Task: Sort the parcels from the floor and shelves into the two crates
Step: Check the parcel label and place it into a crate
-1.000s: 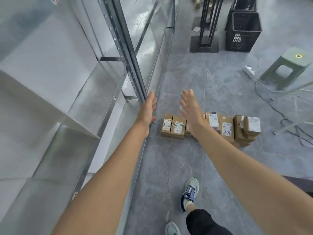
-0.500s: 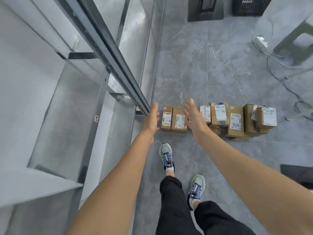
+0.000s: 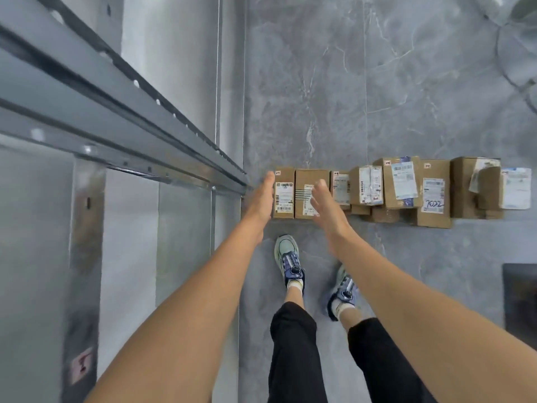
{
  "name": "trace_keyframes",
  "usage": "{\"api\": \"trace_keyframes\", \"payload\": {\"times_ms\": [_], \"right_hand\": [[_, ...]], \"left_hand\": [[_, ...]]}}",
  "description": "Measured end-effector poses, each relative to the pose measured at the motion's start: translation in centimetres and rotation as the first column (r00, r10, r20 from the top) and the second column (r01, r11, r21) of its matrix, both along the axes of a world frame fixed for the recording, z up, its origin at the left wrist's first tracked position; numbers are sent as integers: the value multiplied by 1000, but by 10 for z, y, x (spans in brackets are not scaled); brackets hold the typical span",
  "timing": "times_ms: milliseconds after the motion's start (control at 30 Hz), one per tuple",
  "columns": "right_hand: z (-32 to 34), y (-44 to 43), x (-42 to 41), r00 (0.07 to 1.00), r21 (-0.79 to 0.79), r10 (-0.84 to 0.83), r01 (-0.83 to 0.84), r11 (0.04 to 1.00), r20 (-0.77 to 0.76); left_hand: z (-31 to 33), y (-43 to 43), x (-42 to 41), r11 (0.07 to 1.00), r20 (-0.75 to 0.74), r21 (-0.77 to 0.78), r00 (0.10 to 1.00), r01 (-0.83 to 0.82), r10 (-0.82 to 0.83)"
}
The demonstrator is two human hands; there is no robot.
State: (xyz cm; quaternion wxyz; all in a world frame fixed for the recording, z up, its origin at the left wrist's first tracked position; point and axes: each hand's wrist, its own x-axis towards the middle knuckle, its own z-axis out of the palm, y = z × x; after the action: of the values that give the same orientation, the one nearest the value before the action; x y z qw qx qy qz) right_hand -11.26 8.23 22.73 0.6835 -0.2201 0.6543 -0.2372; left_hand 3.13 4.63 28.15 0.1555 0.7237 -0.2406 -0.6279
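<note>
As my hands hover low over the floor stock, neither one grasps anything.

My left hand (image 3: 261, 199), fingers straight, sits just beside the end parcel (image 3: 284, 196). My right hand (image 3: 324, 202), likewise slack and holding nothing, is over the second parcel (image 3: 305, 184). The row of parcels (image 3: 401, 181) lies on the floor (image 3: 348, 82) beside the shelf rack (image 3: 116, 106). Recommended: bracket both end boxes from their outer sides, squeeze evenly and lift level. Neither crate is in view, so contents cannot be reported.

Matt brown cardboard parcels (image 3: 312, 193) with white paper labels (image 3: 283, 196) on a smooth grey marbled floor (image 3: 377, 82); metal shelving (image 3: 116, 117) left.
</note>
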Motion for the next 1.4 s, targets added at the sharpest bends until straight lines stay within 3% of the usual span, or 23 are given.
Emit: {"api": "trace_keyframes", "payload": {"times_ms": [267, 500, 733, 1033, 1133, 1400], "right_hand": [[-153, -35, 15, 1000, 92, 19, -20, 996, 11], [-272, -49, 23, 999, 178, -12, 7, 984, 30], [-353, -60, 34, 1000, 221, 1, 3, 975, -19], [-382, -59, 52, 996, 241, -63, 76, 968, -61], [-415, -49, 47, 995, 234, -89, 99, 967, -54], [-327, -83, 48, 994, 160, -49, 63, 985, -94]], "left_hand": [[-165, -29, 2, 994, 1, 90, 998, 63, -64], [-284, -31, 9, 979, 48, 201, 999, -24, 15], [-349, -47, -1, 976, -42, 212, 997, -55, 66], [-389, -46, 6, 972, -117, 236, 992, -19, 48], [-393, -44, 13, 967, -74, 249, 995, -49, 69], [-342, -44, 21, 952, -69, 194, 964, -239, 256]]}}
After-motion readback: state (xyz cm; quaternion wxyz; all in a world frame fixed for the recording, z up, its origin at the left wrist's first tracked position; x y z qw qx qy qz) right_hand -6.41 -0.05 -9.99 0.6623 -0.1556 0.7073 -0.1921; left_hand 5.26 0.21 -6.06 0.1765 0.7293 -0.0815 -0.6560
